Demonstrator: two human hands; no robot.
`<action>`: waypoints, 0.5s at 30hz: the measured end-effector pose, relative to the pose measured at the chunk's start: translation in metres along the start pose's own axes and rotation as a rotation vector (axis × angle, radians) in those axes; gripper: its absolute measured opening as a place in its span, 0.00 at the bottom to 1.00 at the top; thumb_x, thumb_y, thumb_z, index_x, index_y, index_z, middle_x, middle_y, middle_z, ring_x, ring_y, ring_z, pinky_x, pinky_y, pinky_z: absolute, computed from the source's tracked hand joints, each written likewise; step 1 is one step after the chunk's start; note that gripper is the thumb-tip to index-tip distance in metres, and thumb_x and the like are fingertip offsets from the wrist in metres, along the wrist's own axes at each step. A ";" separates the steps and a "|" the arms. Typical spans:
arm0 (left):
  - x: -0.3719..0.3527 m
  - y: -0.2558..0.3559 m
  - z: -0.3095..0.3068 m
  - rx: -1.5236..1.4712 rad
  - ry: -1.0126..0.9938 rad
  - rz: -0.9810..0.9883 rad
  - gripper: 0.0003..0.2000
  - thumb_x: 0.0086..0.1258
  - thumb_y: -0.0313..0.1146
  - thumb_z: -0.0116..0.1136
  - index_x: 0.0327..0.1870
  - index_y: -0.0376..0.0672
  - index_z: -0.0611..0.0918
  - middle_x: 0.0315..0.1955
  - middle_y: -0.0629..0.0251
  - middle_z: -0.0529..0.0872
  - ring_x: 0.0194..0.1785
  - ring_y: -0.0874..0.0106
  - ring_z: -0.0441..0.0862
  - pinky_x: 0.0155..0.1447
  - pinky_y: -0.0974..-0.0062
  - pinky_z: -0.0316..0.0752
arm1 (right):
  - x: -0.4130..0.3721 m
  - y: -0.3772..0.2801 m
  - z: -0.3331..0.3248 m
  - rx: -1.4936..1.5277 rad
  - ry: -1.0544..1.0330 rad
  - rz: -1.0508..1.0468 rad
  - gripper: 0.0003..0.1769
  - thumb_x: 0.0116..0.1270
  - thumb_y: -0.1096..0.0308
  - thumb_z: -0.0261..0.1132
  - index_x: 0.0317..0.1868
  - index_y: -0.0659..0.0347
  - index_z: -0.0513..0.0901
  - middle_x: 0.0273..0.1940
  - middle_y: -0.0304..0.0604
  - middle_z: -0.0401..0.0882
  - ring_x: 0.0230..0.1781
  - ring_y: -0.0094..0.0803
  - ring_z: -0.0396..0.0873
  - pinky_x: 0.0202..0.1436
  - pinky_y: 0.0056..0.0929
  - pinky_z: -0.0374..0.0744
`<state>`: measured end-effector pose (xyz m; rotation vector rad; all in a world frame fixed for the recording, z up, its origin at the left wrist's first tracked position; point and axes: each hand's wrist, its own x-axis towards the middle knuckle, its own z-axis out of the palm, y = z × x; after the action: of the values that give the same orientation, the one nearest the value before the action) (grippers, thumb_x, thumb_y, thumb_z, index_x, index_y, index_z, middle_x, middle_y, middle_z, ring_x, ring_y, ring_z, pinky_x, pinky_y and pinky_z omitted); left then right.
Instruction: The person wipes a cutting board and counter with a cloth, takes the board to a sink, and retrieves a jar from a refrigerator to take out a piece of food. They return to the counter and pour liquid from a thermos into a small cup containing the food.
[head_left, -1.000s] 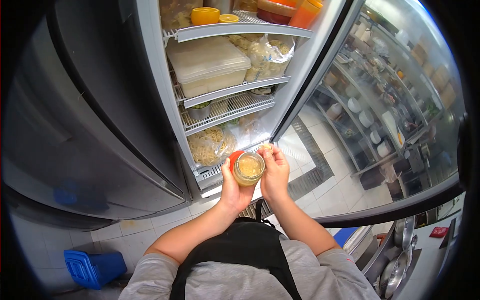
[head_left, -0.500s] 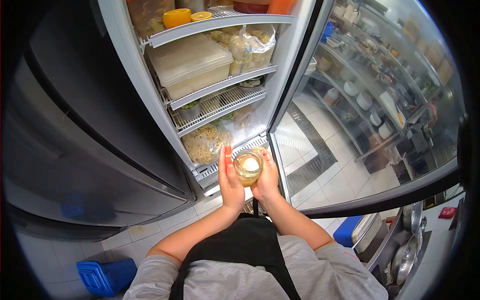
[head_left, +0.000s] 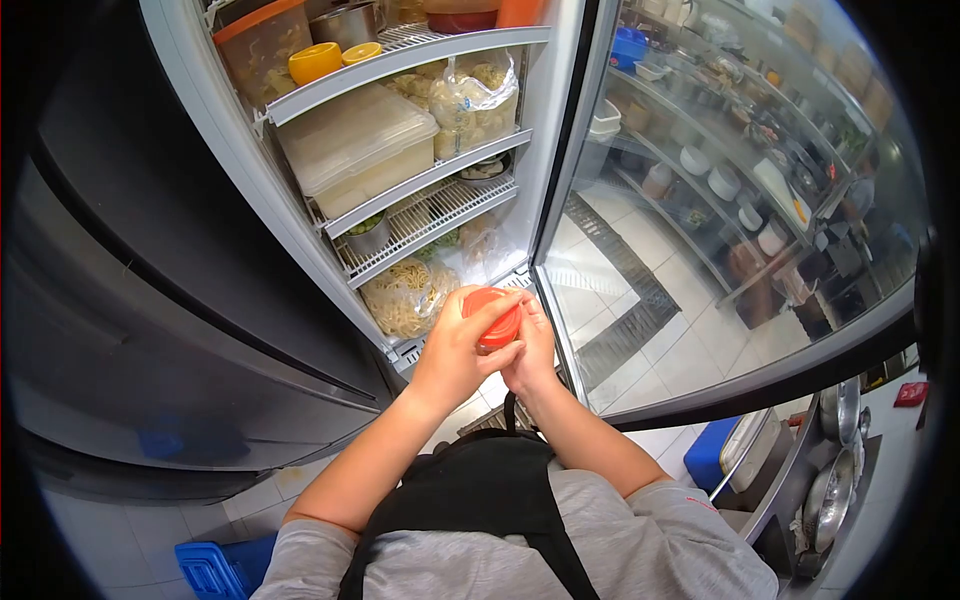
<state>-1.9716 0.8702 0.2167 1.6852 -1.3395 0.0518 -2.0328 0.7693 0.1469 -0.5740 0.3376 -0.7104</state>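
Two bare hands are being held together just in front of the chest, above a black apron (head_left: 480, 490) that is being worn over a grey shirt (head_left: 660, 550). The left hand (head_left: 450, 355) is being clasped over a red lid (head_left: 492, 315), with the thumb and fingers being pressed around its rim. The right hand (head_left: 533, 350) is being curled tightly just beneath and beside the lid, touching it; what is being grasped there is being hidden by the lid and the fingers. The lid is being kept level, in front of the lowest shelf of an open refrigerator.

Just beyond the hands, a clear bag of noodles (head_left: 405, 300) is being stored on that lowest shelf. Above it, a small metal bowl (head_left: 368, 232) of greens is being kept on a wire shelf (head_left: 440, 210). Higher still, a lidded translucent tub (head_left: 355, 145) and a bag of pasta (head_left: 465, 95) are being stored side by side, and cut orange halves (head_left: 315, 62) are being kept on the top shelf. To the right, kitchen shelving is being reflected in the glass door (head_left: 700, 200).
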 end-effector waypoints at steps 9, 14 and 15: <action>0.018 0.011 0.009 0.001 0.152 0.076 0.29 0.49 0.31 0.74 0.57 0.46 0.82 0.50 0.53 0.80 0.56 0.55 0.75 0.62 0.62 0.71 | 0.015 -0.013 -0.003 0.303 -0.035 0.179 0.11 0.77 0.64 0.54 0.54 0.56 0.71 0.51 0.42 0.77 0.54 0.31 0.77 0.60 0.34 0.77; 0.022 0.011 0.008 0.082 -0.021 0.067 0.31 0.55 0.38 0.72 0.63 0.48 0.78 0.55 0.51 0.77 0.60 0.53 0.72 0.64 0.62 0.69 | 0.016 -0.013 0.001 0.307 0.097 0.225 0.12 0.77 0.63 0.53 0.56 0.56 0.70 0.53 0.44 0.77 0.54 0.37 0.78 0.59 0.39 0.79; 0.023 0.021 0.004 0.328 -0.066 0.066 0.31 0.57 0.42 0.69 0.64 0.49 0.76 0.56 0.50 0.76 0.61 0.53 0.72 0.63 0.61 0.70 | 0.020 -0.012 -0.001 0.293 0.128 0.190 0.12 0.76 0.64 0.53 0.56 0.57 0.69 0.52 0.45 0.77 0.52 0.38 0.80 0.57 0.39 0.81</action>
<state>-1.9809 0.8517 0.2403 1.9277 -1.4976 0.2695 -2.0249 0.7477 0.1514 -0.2156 0.3931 -0.6002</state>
